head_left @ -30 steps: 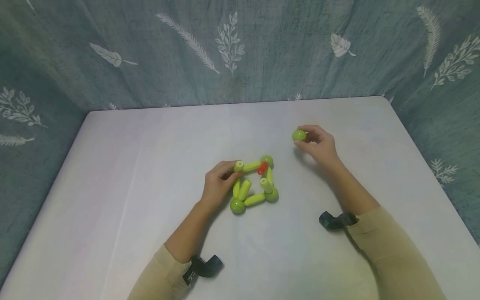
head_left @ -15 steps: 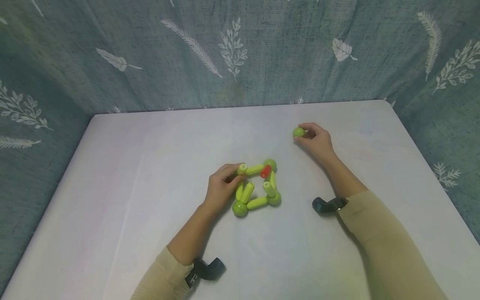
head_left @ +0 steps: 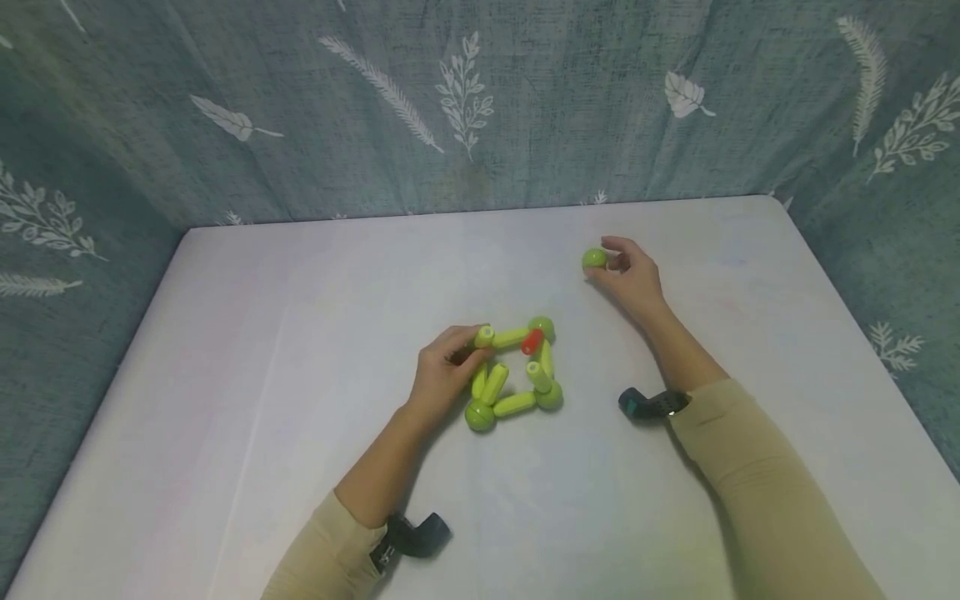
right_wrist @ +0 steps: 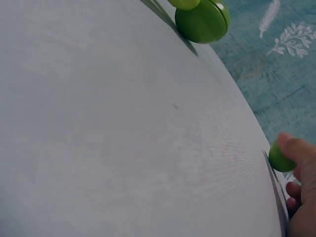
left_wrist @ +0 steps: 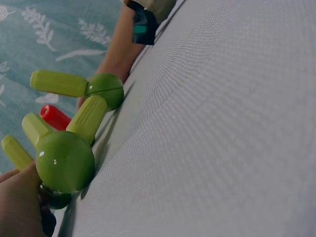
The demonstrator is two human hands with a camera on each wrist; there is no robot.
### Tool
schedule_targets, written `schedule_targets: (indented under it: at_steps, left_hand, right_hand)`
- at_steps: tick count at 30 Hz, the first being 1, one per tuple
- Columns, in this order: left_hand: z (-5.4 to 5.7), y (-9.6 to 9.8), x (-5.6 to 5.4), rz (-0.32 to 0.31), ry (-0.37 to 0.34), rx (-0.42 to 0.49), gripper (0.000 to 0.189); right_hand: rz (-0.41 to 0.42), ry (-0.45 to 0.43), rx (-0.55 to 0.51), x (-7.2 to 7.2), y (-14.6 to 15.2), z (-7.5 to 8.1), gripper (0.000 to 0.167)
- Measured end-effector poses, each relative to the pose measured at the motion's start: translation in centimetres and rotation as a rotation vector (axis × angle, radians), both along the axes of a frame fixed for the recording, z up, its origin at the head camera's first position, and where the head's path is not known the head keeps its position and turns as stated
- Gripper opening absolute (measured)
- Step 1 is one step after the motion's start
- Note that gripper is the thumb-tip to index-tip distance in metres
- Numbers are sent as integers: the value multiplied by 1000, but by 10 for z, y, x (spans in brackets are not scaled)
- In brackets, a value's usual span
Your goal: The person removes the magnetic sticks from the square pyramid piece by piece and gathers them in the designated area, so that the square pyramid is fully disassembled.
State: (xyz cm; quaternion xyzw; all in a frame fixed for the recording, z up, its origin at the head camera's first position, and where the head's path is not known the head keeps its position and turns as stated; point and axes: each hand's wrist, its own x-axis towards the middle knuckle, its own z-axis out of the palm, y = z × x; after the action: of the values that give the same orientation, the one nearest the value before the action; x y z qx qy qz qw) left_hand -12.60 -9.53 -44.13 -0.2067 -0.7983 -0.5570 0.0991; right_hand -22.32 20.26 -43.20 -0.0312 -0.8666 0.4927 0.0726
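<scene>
One ball (head_left: 594, 258), right grip (head_left: 636, 282) — perhaps aloft

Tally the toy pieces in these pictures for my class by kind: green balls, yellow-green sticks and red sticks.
Green balls: 5, one mostly hidden by the left hand, one in the right hand
Yellow-green sticks: 7
Red stick: 1
Total: 13

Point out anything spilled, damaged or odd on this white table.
No spill or damage shows. Only the short red rod stands out: it sits at the green ball in the far right corner, and its colour breaks from the yellow-green rods around it.
</scene>
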Motion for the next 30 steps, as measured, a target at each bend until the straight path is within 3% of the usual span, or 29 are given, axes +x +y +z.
schedule_targets:
  at_steps: [5, 8, 12, 18, 21, 24, 30]
  left_hand:
    - [0, 0, 0, 16, 24, -60, 31]
    - [0, 0, -1, 18, 32, -82, 32]
    - [0, -1, -2, 25, -1, -107, 31]
    - [1, -1, -2, 34, -52, -121, 26]
    - [2, -1, -2, 33, -55, -118, 25]
    - [2, -1, -2, 31, -67, -117, 24]
    - [1, -1, -3, 28, -85, -112, 23]
  right_hand:
    - [-96, 139, -4, 10, -1, -1, 49]
    - [-94, 220, 10, 22, -6, -1, 39]
    - [71, 297, 31, 42, -18, -1, 31]
    - [502, 468, 84, 66, -37, 5, 34]
    - [648, 537, 142, 72, -46, 9, 37]
    - [711, 553, 195, 75, -54, 12, 38]
    - [700, 528, 294, 76, -62, 17, 31]
